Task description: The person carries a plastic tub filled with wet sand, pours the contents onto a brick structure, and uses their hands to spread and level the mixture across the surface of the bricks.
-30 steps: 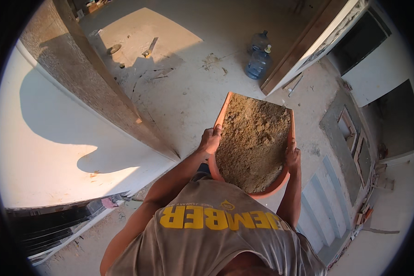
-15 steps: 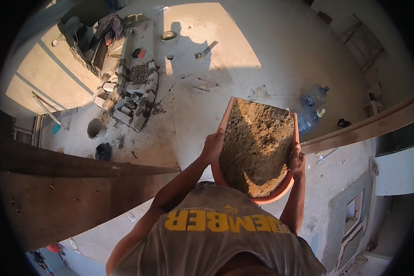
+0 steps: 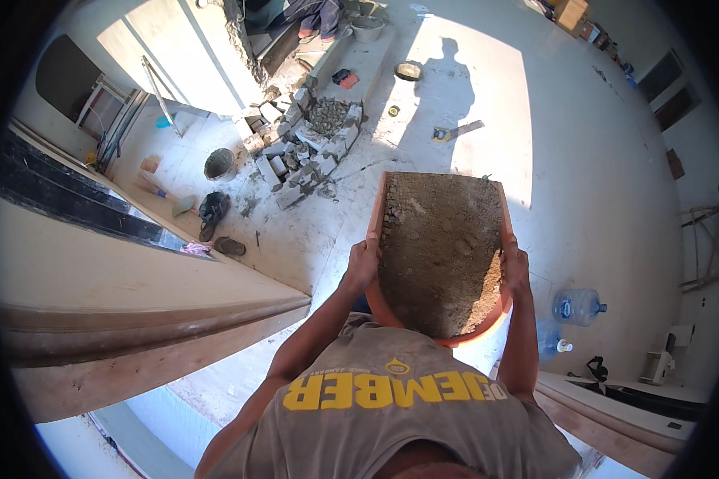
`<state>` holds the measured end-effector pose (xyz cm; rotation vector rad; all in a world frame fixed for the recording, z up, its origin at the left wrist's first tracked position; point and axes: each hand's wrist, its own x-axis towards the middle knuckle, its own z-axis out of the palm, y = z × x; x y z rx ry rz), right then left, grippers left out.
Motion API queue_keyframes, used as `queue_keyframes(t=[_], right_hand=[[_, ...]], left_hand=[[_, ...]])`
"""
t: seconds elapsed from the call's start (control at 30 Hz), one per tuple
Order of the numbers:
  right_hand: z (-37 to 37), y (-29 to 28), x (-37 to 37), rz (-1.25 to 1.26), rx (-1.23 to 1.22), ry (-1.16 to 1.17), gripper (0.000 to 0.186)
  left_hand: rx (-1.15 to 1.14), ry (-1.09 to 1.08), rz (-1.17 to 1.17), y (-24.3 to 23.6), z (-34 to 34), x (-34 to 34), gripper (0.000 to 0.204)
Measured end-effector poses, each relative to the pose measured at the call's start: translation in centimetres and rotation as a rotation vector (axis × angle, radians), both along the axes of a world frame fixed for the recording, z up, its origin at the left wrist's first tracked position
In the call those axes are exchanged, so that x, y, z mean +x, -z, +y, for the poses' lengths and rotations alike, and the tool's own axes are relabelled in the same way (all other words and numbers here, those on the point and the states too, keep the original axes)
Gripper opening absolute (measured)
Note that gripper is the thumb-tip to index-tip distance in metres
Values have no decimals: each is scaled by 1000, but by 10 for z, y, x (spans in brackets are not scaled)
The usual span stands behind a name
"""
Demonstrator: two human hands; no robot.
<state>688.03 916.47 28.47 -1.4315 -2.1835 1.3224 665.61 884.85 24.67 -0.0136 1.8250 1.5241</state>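
Observation:
In front of my chest I carry an orange scoop-shaped pan [image 3: 375, 215], with straight sides, a rounded near end and a squared-off far end. Brown sand [image 3: 439, 247] fills it, with some pebbly lumps along the left side. My left hand [image 3: 365, 259] is closed round the left wall of the pan. The opposite wall is gripped by my right hand [image 3: 515, 267]. Most of the fingers are hidden under or behind the rim. Sunlight catches the sand's near right corner.
Door frames flank me. Ahead left lies a rubble heap [image 3: 295, 160] of broken blocks, with a grey bucket [image 3: 220, 164] and dark bag [image 3: 213, 209] nearby. A handsaw [image 3: 459, 130] and round basin [image 3: 408, 72] lie ahead. Water jugs [image 3: 577, 307] stand right. Another person's legs [image 3: 315, 16] show at far left.
I have moved forward through the doorway with the pan of sand, and the view has swung left. The rubble now appears further right, the jugs lower. Both hands keep their hold.

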Motion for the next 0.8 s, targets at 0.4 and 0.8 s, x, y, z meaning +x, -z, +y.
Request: queue_keyframes(t=[0.4, 0.8], right_hand=[[101, 14, -345, -67, 100, -394, 76], [162, 50, -620, -35, 17, -651, 63]], left_hand=[[-150, -388, 82, 37, 55, -205, 73], [133, -632, -74, 28, 72, -398, 56]])
